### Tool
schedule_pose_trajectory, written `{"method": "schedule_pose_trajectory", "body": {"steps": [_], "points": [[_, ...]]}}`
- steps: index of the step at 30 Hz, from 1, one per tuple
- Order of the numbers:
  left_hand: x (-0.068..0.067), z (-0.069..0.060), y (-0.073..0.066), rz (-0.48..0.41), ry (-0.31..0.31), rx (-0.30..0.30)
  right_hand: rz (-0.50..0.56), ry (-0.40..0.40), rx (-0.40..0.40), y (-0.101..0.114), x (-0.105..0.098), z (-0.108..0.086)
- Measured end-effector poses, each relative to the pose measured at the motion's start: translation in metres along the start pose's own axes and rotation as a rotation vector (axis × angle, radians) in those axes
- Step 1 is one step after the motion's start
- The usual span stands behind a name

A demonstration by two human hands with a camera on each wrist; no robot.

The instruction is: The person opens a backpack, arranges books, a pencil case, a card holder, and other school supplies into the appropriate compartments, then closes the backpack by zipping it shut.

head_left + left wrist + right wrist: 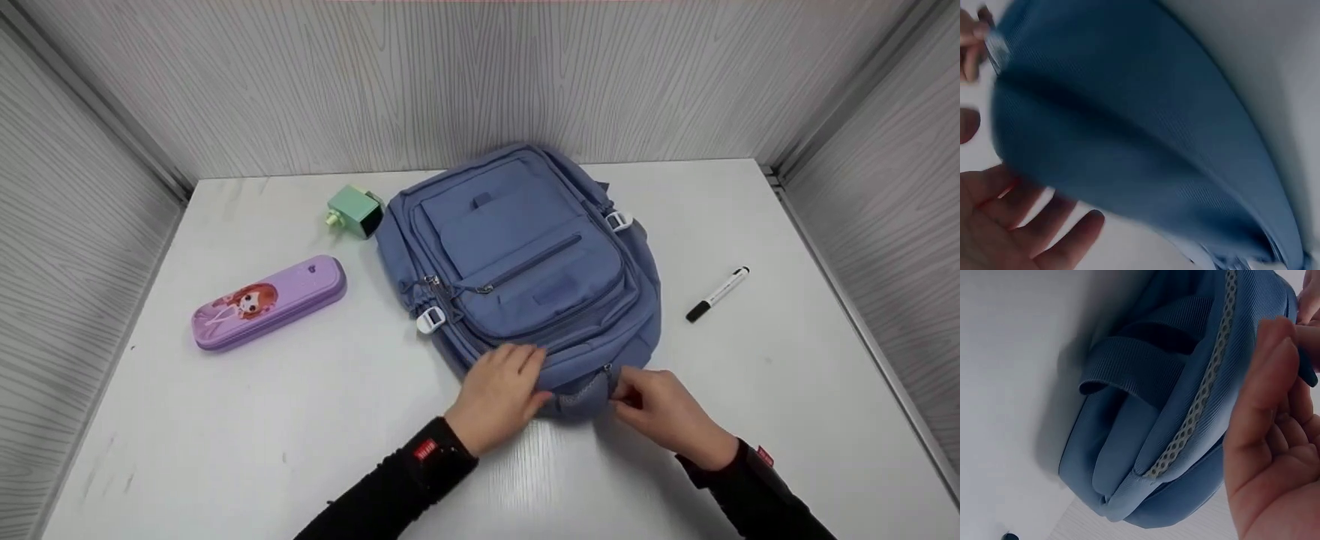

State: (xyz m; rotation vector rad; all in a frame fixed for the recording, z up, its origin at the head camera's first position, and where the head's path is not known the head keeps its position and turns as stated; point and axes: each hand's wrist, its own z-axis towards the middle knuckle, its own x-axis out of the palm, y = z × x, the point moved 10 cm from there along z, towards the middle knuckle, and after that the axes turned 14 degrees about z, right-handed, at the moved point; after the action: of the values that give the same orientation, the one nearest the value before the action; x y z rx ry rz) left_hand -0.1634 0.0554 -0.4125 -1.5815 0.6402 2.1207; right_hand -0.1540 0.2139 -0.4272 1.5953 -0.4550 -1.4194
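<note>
A blue backpack [517, 247] lies on the white counter [300, 442], its front pocket facing up and its far end near the wood-grain back panel [465, 82]. The left hand [498, 394] rests on the backpack's near edge, and the left wrist view shows its fingers spread apart beside the fabric. The right hand [667, 409] has its fingers curled and its thumb pinching the backpack's near end, close to a zipper pull [607, 368]; exactly which piece it grips is hidden. The right wrist view shows a dark webbing loop [1134, 371] and a pale mesh strip [1196, 399] on the backpack. White buckles [431, 320] sit on both its sides. Just left of it stands a green pencil sharpener [354, 210], and nearer the person is a purple pencil case [270, 304] printed with a red-haired cartoon girl. To the backpack's right, well apart, a white marker [718, 294] lies slanted, its black cap toward the person.
</note>
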Motion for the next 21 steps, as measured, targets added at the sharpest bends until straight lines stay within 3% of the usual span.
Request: {"method": "schedule_pose_trajectory", "body": {"steps": [4, 10, 15, 18, 21], "points": [[-0.002, -0.010, -0.023, 0.145, -0.151, -0.003, 0.020, -0.032, -0.059, 0.009, 0.002, 0.000], [0.006, -0.011, -0.035, 0.274, -0.181, -0.037, 0.061, -0.094, -0.184, 0.022, 0.003, -0.001], [0.007, -0.010, -0.042, 0.396, -0.318, -0.065, 0.094, -0.124, -0.241, 0.026, 0.003, 0.001], [0.007, -0.009, -0.043, 0.416, -0.379, -0.072, 0.106, -0.119, -0.259, 0.025, 0.002, 0.001], [0.009, -0.006, -0.043, 0.371, -0.358, -0.042, 0.113, -0.113, -0.264, 0.022, -0.003, 0.001]]}}
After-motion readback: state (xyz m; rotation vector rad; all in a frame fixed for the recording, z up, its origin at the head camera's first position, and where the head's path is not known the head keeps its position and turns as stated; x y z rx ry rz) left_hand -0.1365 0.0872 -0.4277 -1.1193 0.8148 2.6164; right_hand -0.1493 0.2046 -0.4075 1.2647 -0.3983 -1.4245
